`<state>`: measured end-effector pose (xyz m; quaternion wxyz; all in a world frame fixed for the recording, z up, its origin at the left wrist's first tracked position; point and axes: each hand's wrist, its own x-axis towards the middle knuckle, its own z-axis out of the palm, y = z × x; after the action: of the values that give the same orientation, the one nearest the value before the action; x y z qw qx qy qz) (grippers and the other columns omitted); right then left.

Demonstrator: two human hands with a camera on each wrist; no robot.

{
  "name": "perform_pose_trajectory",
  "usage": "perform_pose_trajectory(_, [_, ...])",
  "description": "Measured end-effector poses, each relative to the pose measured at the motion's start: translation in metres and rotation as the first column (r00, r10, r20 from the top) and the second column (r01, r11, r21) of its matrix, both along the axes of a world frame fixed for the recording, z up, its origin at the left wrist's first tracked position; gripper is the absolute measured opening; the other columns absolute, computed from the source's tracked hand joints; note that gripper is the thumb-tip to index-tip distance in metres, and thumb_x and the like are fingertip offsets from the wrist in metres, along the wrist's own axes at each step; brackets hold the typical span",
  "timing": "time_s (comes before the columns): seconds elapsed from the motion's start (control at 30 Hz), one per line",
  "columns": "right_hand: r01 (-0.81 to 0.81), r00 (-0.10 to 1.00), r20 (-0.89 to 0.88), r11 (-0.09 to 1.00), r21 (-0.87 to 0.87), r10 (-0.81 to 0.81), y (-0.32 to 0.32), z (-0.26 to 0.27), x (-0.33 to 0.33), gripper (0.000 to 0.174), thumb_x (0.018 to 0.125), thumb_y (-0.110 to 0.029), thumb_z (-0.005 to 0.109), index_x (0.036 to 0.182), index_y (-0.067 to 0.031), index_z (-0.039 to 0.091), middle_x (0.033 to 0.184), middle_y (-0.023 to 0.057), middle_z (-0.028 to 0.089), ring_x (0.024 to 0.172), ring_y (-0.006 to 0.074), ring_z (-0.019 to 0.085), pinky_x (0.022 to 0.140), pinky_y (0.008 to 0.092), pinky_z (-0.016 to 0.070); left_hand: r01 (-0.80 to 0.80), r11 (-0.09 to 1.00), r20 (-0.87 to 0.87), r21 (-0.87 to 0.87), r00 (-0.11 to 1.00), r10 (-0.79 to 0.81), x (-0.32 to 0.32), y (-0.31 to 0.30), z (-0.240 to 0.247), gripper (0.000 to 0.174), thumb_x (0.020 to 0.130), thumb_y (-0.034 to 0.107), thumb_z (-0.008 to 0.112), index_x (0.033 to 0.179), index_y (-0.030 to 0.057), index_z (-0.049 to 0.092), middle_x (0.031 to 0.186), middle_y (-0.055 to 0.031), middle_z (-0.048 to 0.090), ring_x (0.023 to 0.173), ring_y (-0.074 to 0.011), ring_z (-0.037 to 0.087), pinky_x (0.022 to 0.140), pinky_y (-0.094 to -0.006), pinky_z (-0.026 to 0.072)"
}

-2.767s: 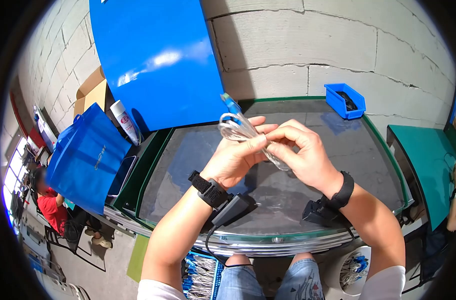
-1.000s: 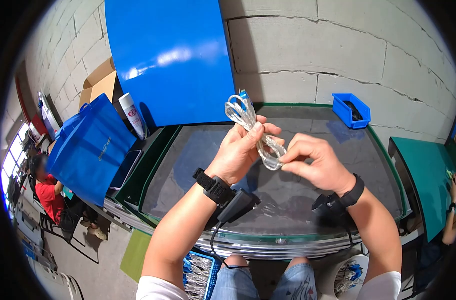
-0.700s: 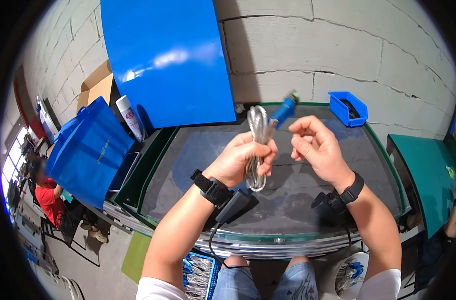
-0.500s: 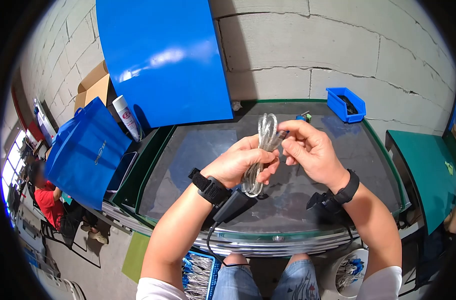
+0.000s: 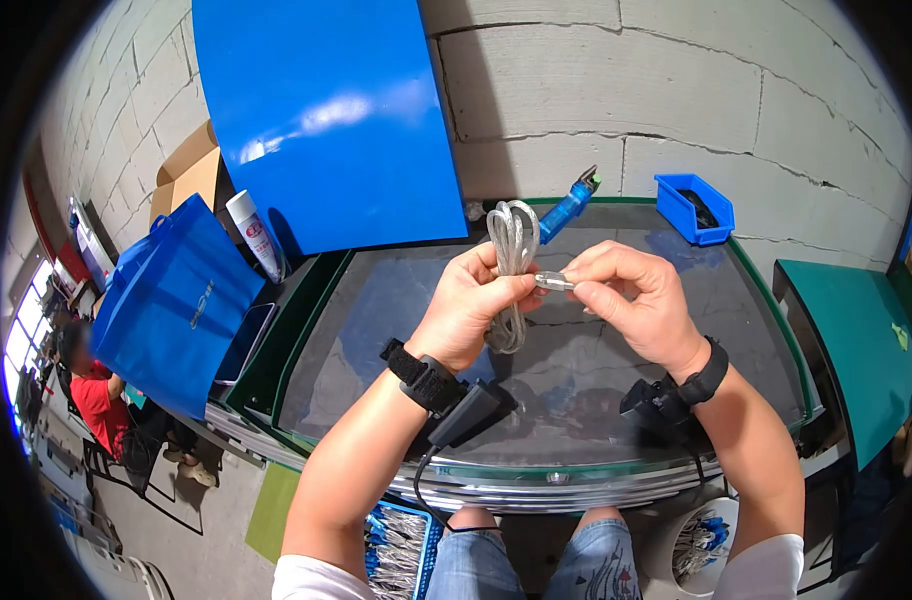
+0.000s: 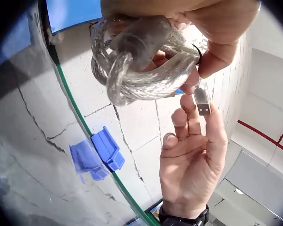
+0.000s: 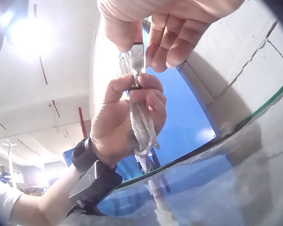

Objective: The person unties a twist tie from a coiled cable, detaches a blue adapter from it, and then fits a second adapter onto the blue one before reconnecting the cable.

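My left hand [image 5: 466,305] grips a coiled, clear-jacketed silver braided USB cable [image 5: 514,235] above the table. Its loops stand up past the fingers and hang below them. Thumb and forefinger of my right hand [image 5: 641,305] pinch the cable's metal USB plug [image 5: 553,281], which points right from the coil. In the right wrist view the flat metal end of the plug [image 7: 138,56] lies at the right fingertips. A black band circles the cable near the left thumb in the left wrist view. Behind the coil, a blue connector [image 5: 566,212] with a green-and-dark tip sticks out up and right.
A blue bin [image 5: 721,235] of dark items sits at the table's back right. A spray can [image 5: 254,235] and blue bag [image 5: 176,310] stand left. Below are a blue crate [image 5: 438,550] and white bucket [image 5: 661,545] of cables. People sit at both sides.
The right hand let go of the coil's lower end, came away, and now pinches the USB plug. The left hand keeps the coil, which turned upright; the blue connector swung to the right.
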<state>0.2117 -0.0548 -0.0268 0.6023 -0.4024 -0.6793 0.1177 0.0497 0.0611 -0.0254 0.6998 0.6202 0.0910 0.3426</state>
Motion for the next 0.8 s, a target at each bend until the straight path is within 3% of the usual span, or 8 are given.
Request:
perform_pose_trajectory(0.1, [-0.040, 0.995, -0.098, 0.997, -0.064, 0.033, 0.000, 0.000, 0.000, 0.007, 0.080, 0.001, 0.062, 0.087, 0.0002, 0.063, 0.090, 0.0047, 0.062, 0.078, 0.0082, 0.058, 0.063, 0.0201, 0.0480, -0.002, 1.000, 0.010, 0.013, 1.000, 0.001, 0.000, 0.001, 0.000, 0.019, 0.076, 0.008, 0.066, 0.094, 0.0030, 0.059, 0.088, -0.0063, 0.063, 0.077, -0.0138, 0.061, 0.076, -0.0286, 0.0497])
perform_pose_trajectory(0.17, [0.030, 0.999, -0.014, 1.000, 0.008, -0.030, 0.001, 0.001, -0.003, 0.008, 0.079, 0.003, 0.062, 0.086, 0.0001, 0.062, 0.089, 0.0042, 0.061, 0.078, 0.0087, 0.059, 0.067, 0.0211, 0.0497, -0.038, 0.995, -0.006, 0.095, 0.999, 0.038, 0.000, 0.004, -0.002, 0.021, 0.073, 0.006, 0.068, 0.093, 0.0038, 0.059, 0.090, -0.0051, 0.062, 0.082, -0.0141, 0.060, 0.080, -0.0292, 0.0466])
perform_pose_trajectory(0.27, [0.044, 0.999, 0.015, 0.999, 0.025, -0.045, 0.002, -0.002, -0.004, 0.011, 0.078, 0.004, 0.062, 0.088, -0.0001, 0.061, 0.087, 0.0038, 0.060, 0.079, 0.0092, 0.059, 0.071, 0.0222, 0.0505, -0.032, 0.996, -0.012, 0.083, 0.999, 0.033, -0.002, 0.002, 0.001, 0.021, 0.071, 0.005, 0.069, 0.090, 0.0049, 0.060, 0.091, -0.0051, 0.062, 0.087, -0.0143, 0.058, 0.082, -0.0295, 0.0436])
perform_pose_trajectory(0.5, [0.047, 0.999, 0.008, 0.999, 0.007, -0.047, 0.001, -0.001, -0.006, 0.016, 0.078, 0.002, 0.063, 0.094, -0.0002, 0.059, 0.088, 0.0039, 0.059, 0.081, 0.0109, 0.059, 0.073, 0.0240, 0.0509, 0.000, 0.996, 0.060, 0.087, 0.998, -0.005, -0.003, 0.003, 0.000, 0.022, 0.069, 0.004, 0.070, 0.088, 0.0060, 0.060, 0.091, -0.0063, 0.062, 0.087, -0.0149, 0.058, 0.082, -0.0292, 0.0422])
perform_pose_trajectory(0.6, [0.068, 0.994, 0.086, 0.996, 0.055, -0.073, 0.001, 0.001, -0.006, 0.017, 0.078, 0.002, 0.063, 0.095, -0.0003, 0.059, 0.090, 0.0046, 0.058, 0.083, 0.0118, 0.060, 0.073, 0.0247, 0.0509, 0.011, 0.998, 0.068, 0.061, 0.998, -0.015, -0.003, 0.004, 0.001, 0.023, 0.069, 0.004, 0.071, 0.089, 0.0059, 0.060, 0.091, -0.0064, 0.062, 0.087, -0.0148, 0.057, 0.082, -0.0287, 0.0417])
perform_pose_trajectory(0.8, [0.134, 0.988, 0.068, 0.990, 0.039, -0.136, -0.001, 0.000, -0.007, 0.014, 0.080, -0.003, 0.066, 0.092, 0.0006, 0.060, 0.080, 0.0040, 0.060, 0.075, 0.0116, 0.060, 0.068, 0.0231, 0.0502, 0.029, 0.999, 0.039, 0.016, 0.999, -0.029, -0.002, 0.005, 0.001, 0.020, 0.074, 0.007, 0.068, 0.092, 0.0029, 0.059, 0.090, -0.0085, 0.062, 0.081, -0.0153, 0.059, 0.080, -0.0314, 0.0473])
